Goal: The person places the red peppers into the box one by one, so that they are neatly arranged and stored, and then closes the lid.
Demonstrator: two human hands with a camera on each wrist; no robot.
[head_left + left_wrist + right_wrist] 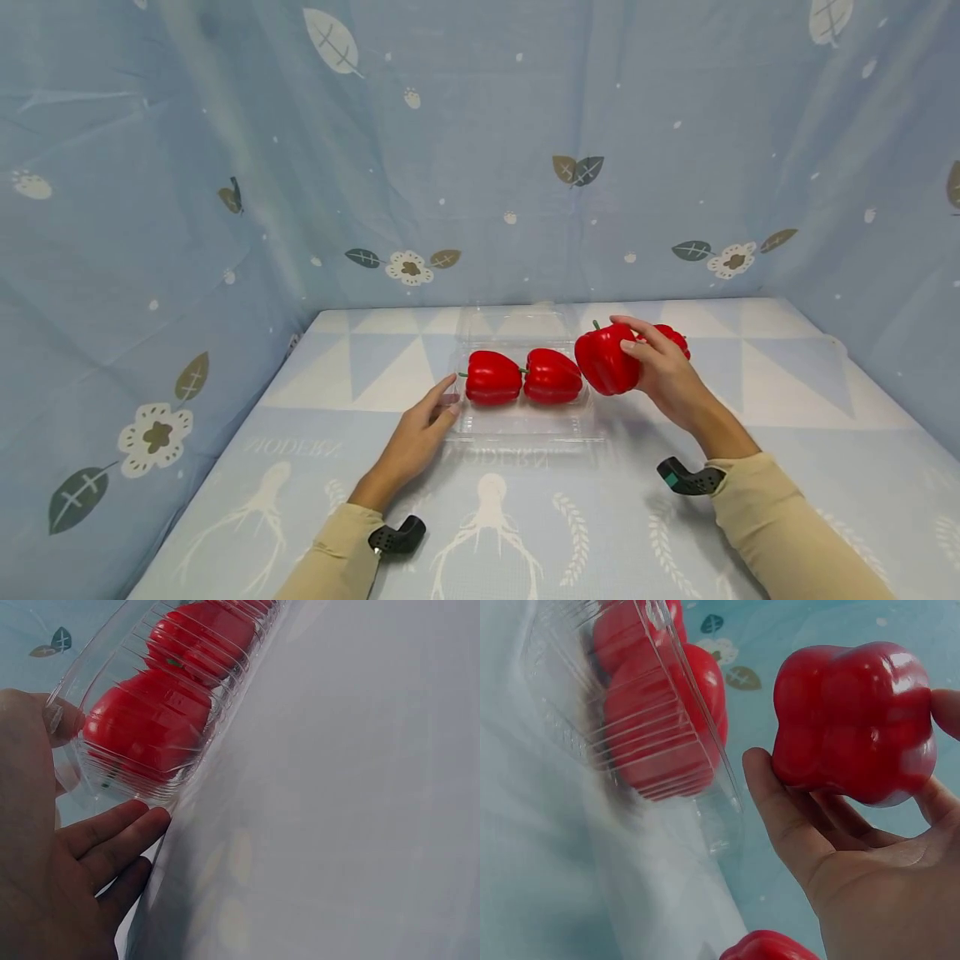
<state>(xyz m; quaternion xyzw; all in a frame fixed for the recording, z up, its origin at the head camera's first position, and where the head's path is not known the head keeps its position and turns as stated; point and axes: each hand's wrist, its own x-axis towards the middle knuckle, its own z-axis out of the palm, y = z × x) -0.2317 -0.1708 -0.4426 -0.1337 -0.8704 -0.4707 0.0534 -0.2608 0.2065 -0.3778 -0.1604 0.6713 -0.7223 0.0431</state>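
My right hand [667, 375] grips a red bell pepper [606, 360] with a green stem, held up at the right end of a clear plastic box [525, 423]. In the right wrist view, the pepper's lobed bottom [855, 724] faces the camera, with thumb and fingers around its sides. Two more red bell peppers lie on their sides in the box, the left one [492, 378] beside the right one [552, 377]. My left hand [416, 437] holds the box's left end, with the rim between thumb and fingers; the left wrist view shows fingertips [135, 814] against the ribbed wall.
Another red bell pepper [671, 337] lies on the table behind my right hand, partly hidden. The box's clear lid [517, 323] is folded back behind it. A patterned cloth [292, 467] covers the table, and blue curtains [510, 125] enclose the back and sides.
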